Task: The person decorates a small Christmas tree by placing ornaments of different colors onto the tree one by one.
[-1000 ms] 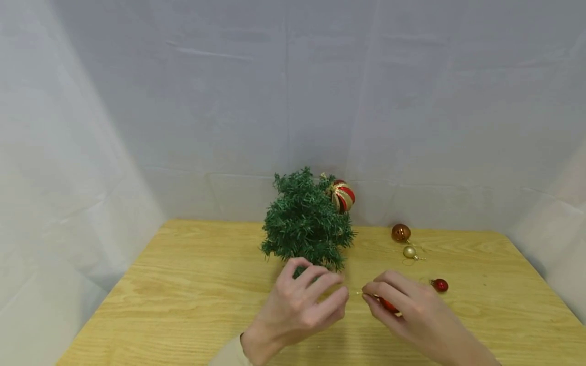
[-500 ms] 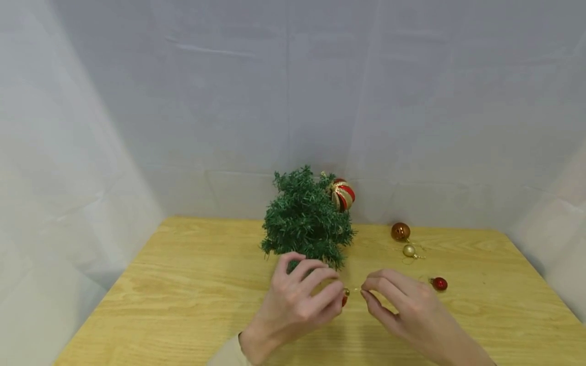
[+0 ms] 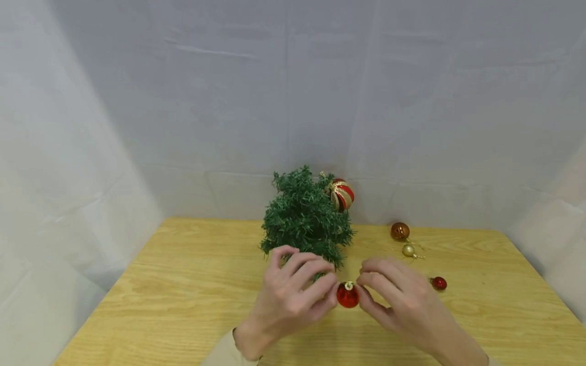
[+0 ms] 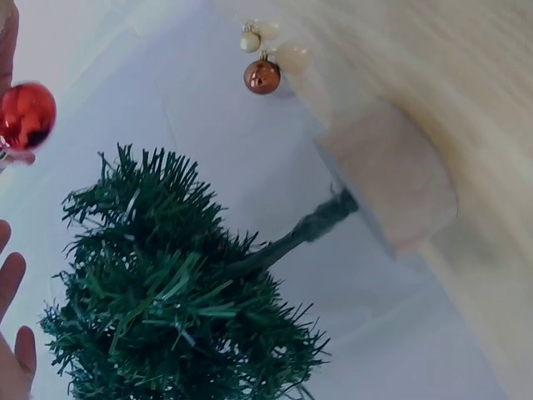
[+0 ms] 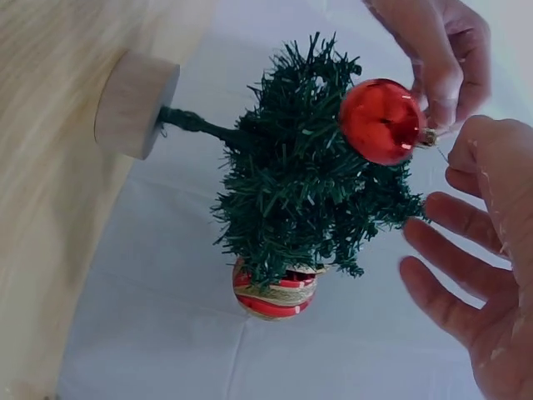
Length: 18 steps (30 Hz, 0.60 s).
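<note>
A shiny red bauble [image 3: 348, 296] with a gold cap hangs between my two hands in the head view. My right hand [image 3: 403, 300] pinches its thin hanging loop between thumb and forefinger, the other fingers spread, as the right wrist view shows. Fingertips of my left hand [image 3: 293, 295] pinch the loop right by the gold cap. Just beyond the hands stands a small green artificial Christmas tree [image 3: 304, 218] on a round wooden base [image 5: 133, 104]. A red and gold striped bauble [image 3: 341, 194] hangs on the tree's upper right side.
On the wooden table [image 3: 183, 284], to the right of the tree, lie a copper-brown bauble [image 3: 400, 232], a small gold bauble [image 3: 408, 250] and a small dark red bauble [image 3: 439, 283]. White cloth [image 3: 229, 101] encloses the table at the back and sides.
The red bauble has gone from within my right hand, across beside my left fingers, to hanging between both hands. My hands have drawn closer together and slightly up.
</note>
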{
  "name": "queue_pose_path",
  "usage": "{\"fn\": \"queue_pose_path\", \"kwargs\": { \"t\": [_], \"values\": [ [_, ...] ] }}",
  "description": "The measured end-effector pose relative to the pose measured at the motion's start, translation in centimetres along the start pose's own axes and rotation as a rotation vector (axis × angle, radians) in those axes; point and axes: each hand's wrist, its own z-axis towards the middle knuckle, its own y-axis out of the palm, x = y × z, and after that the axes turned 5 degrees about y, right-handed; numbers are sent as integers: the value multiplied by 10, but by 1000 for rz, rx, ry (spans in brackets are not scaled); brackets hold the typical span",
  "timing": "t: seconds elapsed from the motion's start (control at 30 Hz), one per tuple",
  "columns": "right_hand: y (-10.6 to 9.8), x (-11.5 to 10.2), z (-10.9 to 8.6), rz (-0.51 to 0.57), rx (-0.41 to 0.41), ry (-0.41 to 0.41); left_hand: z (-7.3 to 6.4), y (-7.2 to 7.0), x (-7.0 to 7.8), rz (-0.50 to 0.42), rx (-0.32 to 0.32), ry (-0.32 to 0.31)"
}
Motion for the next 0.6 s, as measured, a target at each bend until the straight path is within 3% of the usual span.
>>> {"fn": "queue_pose_path", "kwargs": {
  "t": [0.3,0.6],
  "values": [
    [2,5,18,-52,47,-31,10,-3,-9,7,14,-15],
    [5,11,38,-6,44,-36,24,-7,-24,38,36,-46]
  ]
}}
